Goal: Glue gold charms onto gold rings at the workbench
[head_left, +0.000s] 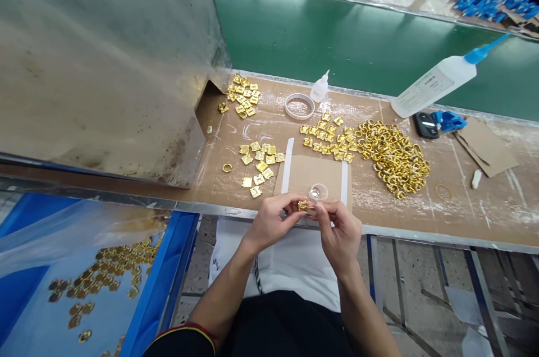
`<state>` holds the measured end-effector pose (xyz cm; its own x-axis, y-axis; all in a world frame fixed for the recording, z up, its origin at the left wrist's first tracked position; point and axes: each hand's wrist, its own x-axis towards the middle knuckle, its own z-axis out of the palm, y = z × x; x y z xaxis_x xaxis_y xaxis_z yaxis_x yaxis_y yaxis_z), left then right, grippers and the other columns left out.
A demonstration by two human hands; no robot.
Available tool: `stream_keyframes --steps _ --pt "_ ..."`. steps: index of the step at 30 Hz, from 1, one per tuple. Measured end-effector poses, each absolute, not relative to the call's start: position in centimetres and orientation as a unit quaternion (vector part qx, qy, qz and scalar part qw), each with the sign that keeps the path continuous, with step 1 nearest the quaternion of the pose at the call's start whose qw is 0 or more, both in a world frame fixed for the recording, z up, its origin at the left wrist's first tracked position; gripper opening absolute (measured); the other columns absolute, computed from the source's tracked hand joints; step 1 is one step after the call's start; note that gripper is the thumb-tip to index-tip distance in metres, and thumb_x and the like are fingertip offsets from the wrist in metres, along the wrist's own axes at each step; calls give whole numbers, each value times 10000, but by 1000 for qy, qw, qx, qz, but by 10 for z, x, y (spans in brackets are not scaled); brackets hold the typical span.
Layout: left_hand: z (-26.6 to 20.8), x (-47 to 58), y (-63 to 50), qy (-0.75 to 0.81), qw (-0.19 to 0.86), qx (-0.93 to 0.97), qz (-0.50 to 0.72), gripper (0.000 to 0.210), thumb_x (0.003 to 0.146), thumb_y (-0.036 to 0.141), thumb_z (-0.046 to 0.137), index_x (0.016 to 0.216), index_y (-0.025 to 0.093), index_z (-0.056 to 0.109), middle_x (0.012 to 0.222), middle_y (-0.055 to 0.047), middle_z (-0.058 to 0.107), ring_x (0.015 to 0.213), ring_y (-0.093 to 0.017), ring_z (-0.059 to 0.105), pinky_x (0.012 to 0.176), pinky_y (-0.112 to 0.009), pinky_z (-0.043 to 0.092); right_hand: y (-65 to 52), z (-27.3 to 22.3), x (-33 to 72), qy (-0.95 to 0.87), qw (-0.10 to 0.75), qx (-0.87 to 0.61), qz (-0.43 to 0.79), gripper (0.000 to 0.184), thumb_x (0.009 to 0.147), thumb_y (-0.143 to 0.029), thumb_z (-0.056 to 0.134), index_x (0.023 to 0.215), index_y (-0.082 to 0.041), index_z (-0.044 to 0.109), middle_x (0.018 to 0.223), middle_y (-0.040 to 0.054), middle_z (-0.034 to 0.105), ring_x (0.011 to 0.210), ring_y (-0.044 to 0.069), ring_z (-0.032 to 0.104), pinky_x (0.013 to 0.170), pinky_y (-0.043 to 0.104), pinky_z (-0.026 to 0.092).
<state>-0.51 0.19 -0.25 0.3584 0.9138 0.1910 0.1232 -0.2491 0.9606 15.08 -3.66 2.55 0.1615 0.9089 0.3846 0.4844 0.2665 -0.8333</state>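
My left hand point(272, 221) pinches a small gold square piece point(302, 205) above the table's front edge. Fingers closed, my right hand point(340, 229) grips a thin stick point(312, 209) whose tip meets or nearly meets that piece; its kind is too small to make out. Just beyond the fingers, a small clear round dish point(318, 192) rests on a cardboard sheet point(320, 169) with white tape strips. Left of the sheet lie loose gold square pieces point(261, 166) and one gold ring point(227, 168). To the right is a big heap of gold rings point(396, 158), with gold assembled pieces point(326, 135) beside it.
Behind the sheet are a tape roll point(300, 106) and a small white dropper bottle point(320, 87). A large glue-like bottle point(433, 87) leans at the back right, near a black device point(425, 125). A metal panel point(105, 65) stands left, above a blue bin point(147, 289) with gold parts.
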Motion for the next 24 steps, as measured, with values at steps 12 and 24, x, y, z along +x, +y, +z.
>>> stream_keyframes --steps 12,24 --pt "-4 -6 1 392 472 674 411 177 885 189 694 1050 139 730 746 -22 719 617 -112 628 585 -186 515 -34 27 151 -633 503 -554 201 170 998 -190 594 845 -229 657 786 10 772 703 153 764 590 209 596" --pt "-4 -6 2 392 483 661 420 182 882 197 707 1053 142 732 702 2 692 584 -96 606 592 -181 503 -26 24 176 -610 519 -590 103 131 976 -197 643 853 -222 681 791 14 738 709 164 706 613 260 550"
